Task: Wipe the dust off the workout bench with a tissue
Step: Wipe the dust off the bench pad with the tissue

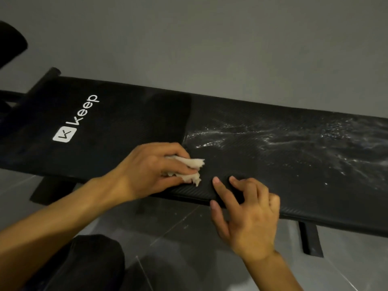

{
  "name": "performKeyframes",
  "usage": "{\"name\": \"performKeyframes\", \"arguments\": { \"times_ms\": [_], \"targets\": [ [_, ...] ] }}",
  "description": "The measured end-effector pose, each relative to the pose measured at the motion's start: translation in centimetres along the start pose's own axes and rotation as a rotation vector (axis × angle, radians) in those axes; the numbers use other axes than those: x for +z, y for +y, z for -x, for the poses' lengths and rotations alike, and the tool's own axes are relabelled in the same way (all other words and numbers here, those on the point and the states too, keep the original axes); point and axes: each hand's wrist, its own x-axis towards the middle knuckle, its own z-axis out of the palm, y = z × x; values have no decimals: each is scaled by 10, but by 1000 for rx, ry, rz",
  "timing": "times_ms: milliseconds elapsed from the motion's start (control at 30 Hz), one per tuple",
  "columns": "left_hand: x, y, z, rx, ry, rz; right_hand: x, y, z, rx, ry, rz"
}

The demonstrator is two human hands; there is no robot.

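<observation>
my left hand (151, 169) is closed around a crumpled white paper tissue (194, 171), pressing it onto the long black padded workout bench (262, 164) near its front edge. my right hand (249, 215) holds nothing; its fingers are loosely spread and its fingertips (216, 180) rest on that same edge, just beside the tissue. pale dust streaks (294, 139) cover the bench to the right.
</observation>
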Motion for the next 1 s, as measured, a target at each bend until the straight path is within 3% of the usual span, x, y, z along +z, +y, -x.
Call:
{"name": "performKeyframes", "arguments": {
  "times_ms": [167, 367, 500, 600, 667, 800, 1000],
  "targets": [
    [0, 2, -23, -163, 64, -21, 2, 2, 0, 0, 29, 2],
    [4, 5, -13, -11, -17, 9, 4, -4, -3, 25, 28, 8],
    [-4, -13, -19, -209, 112, -67, -3, -10, -2, 60, -6, -19],
    [2, 1, -21, -105, 15, 34, -6, -13, -4, 99, -41, -19],
    [3, 6, -19, -81, 1, -18, -6, -15, -3, 104, -42, -22],
    [-5, -11, -38, -320, 142, -122, -2, -13, -3, 84, -6, -6],
    [-5, -8, -26, -190, 4, -35, 3, -9, -2, 58, 41, -4]
  ]
}}
